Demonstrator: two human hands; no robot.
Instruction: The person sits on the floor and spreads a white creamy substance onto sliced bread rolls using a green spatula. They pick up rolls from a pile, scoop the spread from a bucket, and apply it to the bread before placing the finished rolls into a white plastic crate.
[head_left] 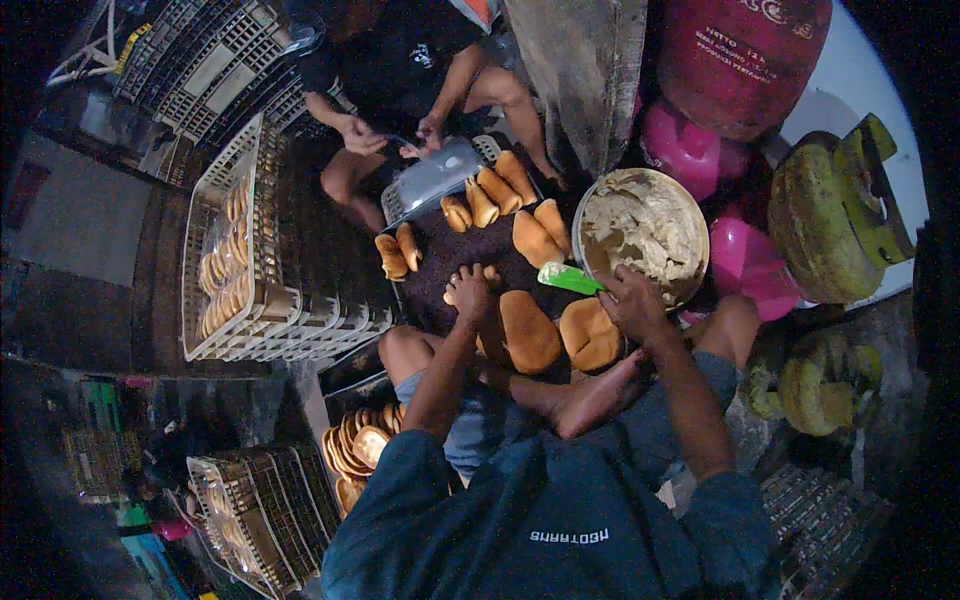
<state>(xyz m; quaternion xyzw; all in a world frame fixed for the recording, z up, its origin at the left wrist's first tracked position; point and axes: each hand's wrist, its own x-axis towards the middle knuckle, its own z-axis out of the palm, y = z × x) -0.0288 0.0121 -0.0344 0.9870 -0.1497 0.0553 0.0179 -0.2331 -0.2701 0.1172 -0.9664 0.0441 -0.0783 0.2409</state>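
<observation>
Bread rolls are seen from the head camera, spread over a tray of dark sprinkles [470,262] on the floor between two seated people. The left hand [468,290] is pressed down onto a roll [487,273] lying on the sprinkles, its fingers curled loosely over it. The right hand [632,302] is closed around the handle of a green spatula [570,278], whose blade is laid just at the near rim of a round bowl of pale cream [645,228]. Two larger buns [528,330] are set side by side between the hands, just above the person's bare foot [590,395]. Further rolls [497,190] are lined along the far edge of the tray, beside a clear plastic lid [432,175]. Across the tray, another person's hands [395,135] are held together over that lid; what they hold cannot be told. White plastic crates [235,250] with packed rolls are stacked to the left, and sliced bread [355,445] is piled by the person's left knee. Pink gas cylinders [740,60] and green ones [830,215] are stood to the right.
</observation>
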